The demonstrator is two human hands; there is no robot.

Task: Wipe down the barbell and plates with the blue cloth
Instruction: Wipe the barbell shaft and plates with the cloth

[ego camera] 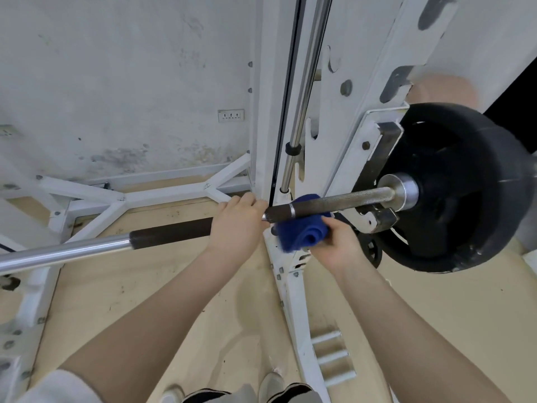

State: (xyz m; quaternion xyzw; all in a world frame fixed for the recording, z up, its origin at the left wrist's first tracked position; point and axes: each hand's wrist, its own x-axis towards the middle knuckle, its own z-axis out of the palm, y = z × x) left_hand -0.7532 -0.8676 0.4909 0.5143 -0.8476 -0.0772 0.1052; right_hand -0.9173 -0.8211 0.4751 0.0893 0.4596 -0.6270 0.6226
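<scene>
The barbell (162, 232) is gripped by the closed left hand (236, 221). The blue cloth (300, 225), bunched in the closed right hand (338, 242), is pressed under the bar beside the plates (462, 187). Shaft wiping is judged under way; the plates appear to come next.

The floor (162, 289) is pale tan board, scuffed and speckled with dark marks; it meets a stained white wall (116, 82) at the far edge; a white steel rack (293, 301) stands directly on it, its base beams (174, 187) branching into Y-shaped braces along the wall and its sloped foot running toward the camera; three short white pegs (331, 356) jut from that foot just above the boards; the rack carries the barbell (348, 199) with a black plate (465, 193) at its right end; two shoes (271, 383) of the person stand on the floor at the bottom edge.
</scene>
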